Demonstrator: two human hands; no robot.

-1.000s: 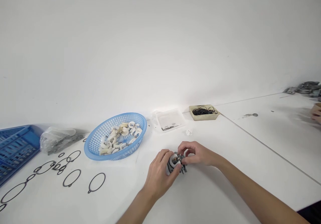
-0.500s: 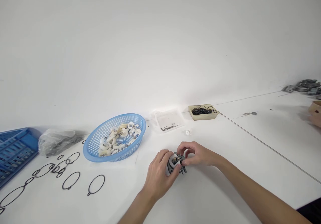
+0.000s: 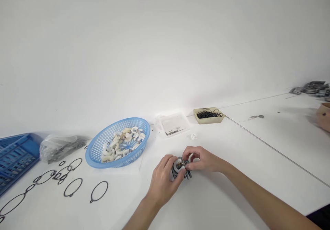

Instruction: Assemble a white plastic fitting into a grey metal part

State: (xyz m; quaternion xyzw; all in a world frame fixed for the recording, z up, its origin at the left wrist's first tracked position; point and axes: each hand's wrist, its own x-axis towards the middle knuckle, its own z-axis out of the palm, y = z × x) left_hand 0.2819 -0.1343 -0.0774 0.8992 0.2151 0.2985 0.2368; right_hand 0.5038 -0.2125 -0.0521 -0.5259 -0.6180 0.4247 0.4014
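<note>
A small grey metal part point(image 3: 180, 168) with a round opening rests on the white table point(image 3: 232, 195) in front of me. My left hand point(image 3: 163, 182) grips it from the left, thumb and fingers wrapped round its side. My right hand point(image 3: 202, 159) pinches its top right edge with curled fingers. Anything small between the right fingertips is hidden.
A round blue basket point(image 3: 98, 147) of white plastic pieces stands at left. Black rubber gaskets point(image 3: 73, 187) lie loose beside it, with a clear bag point(image 3: 59, 146) and a blue crate point(image 3: 12, 158). Behind are a clear lid point(image 3: 173, 123) and a beige tray point(image 3: 198, 118) of black rings. Another person's hand point(image 3: 323, 116) shows far right.
Both hands stay on the grey part with only slight finger shifts. The view has drifted a little, and the other person's hand at far right has moved.
</note>
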